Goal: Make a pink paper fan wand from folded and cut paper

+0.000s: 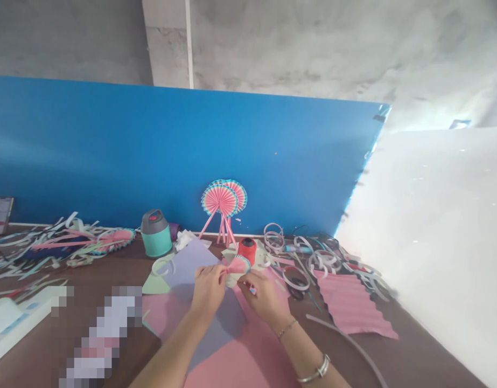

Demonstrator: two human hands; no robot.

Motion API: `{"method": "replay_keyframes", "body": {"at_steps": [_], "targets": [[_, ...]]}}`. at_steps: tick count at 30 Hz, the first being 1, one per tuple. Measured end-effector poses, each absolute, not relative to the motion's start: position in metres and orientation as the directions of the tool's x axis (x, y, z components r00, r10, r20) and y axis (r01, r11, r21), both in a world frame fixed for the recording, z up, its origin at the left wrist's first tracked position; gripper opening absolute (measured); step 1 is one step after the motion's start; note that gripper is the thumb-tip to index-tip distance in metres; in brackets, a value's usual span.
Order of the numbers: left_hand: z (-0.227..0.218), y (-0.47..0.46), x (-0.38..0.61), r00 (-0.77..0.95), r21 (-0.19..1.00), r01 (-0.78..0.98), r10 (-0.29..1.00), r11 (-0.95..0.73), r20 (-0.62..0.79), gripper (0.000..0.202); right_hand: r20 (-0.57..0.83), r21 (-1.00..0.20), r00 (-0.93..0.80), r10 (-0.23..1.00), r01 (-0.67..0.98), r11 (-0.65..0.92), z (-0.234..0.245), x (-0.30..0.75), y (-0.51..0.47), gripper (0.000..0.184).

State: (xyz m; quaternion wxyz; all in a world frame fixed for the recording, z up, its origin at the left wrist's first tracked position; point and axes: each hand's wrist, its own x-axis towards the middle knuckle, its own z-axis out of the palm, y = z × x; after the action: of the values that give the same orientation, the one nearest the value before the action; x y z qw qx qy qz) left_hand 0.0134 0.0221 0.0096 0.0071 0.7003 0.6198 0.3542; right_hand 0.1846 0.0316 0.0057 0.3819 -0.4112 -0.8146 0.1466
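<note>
A pink sheet [248,361] lies closest, spread on the brown desk [106,272] under the person's forearms, and a lavender sheet [183,272] overlaps the paper about it. Over these papers I see the left hand [210,285] closed, thumb and fingers pinching the gathered end of a small pleated fan [239,264], pink with a blue-and-white edge. The fan points up and away, in front of a red spool [247,252] with a dark top. The right hand [259,291] is half curled just beside the fan, fingertips drawn together; I cannot tell whether they grip anything. Two bracelets circle that arm.

Behind, round pink fans [219,199] stand upright before a blue partition [111,145]. A teal container [156,242] with a grey top sits to their left, near a tangle of paper strips [58,240]. To the right, pale curled strips [324,261] lie near a rippled pink sheet [355,304]
</note>
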Motion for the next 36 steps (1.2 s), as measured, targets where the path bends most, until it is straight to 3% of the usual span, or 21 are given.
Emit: {"method": "replay_keyframes", "body": {"at_steps": [3,7,12,20,25,28,33,36], "targets": [[0.016,0.018,0.015,0.002,0.359,0.909,0.865,-0.21,0.502,0.025,0.507,-0.542,-0.36,0.783,0.572,0.615,0.006,0.186,0.032,0.017],[0.025,0.013,0.014,0.023,0.278,0.944,0.878,-0.177,0.478,0.03,0.573,-0.415,-0.396,0.718,0.615,0.67,0.01,0.185,0.03,0.02],[0.03,0.009,0.014,0.1,0.265,0.934,0.886,-0.241,0.453,0.035,0.629,-0.338,-0.394,0.671,0.639,0.692,0.013,0.186,0.029,0.021],[0.032,0.008,0.021,0.325,0.249,0.871,0.877,-0.424,0.354,0.037,0.672,-0.443,-0.357,0.648,0.507,0.739,0.014,0.19,0.036,0.027],[0.032,0.005,0.023,0.368,0.28,0.838,0.863,-0.469,0.345,0.058,0.679,-0.51,-0.326,0.658,0.436,0.741,0.015,0.192,0.038,0.024],[0.031,0.004,0.022,0.393,0.321,0.798,0.844,-0.51,0.365,0.058,0.646,-0.578,-0.285,0.708,0.423,0.698,0.015,0.194,0.04,0.022],[0.034,0.0,0.021,0.441,0.422,0.681,0.795,-0.598,0.415,0.051,0.506,-0.74,-0.237,0.83,0.376,0.558,0.015,0.2,0.046,0.023],[0.039,-0.001,0.021,0.435,0.547,0.594,0.808,-0.59,0.397,0.046,0.289,-0.886,-0.264,0.92,0.291,0.361,0.018,0.206,0.048,0.023]]}}
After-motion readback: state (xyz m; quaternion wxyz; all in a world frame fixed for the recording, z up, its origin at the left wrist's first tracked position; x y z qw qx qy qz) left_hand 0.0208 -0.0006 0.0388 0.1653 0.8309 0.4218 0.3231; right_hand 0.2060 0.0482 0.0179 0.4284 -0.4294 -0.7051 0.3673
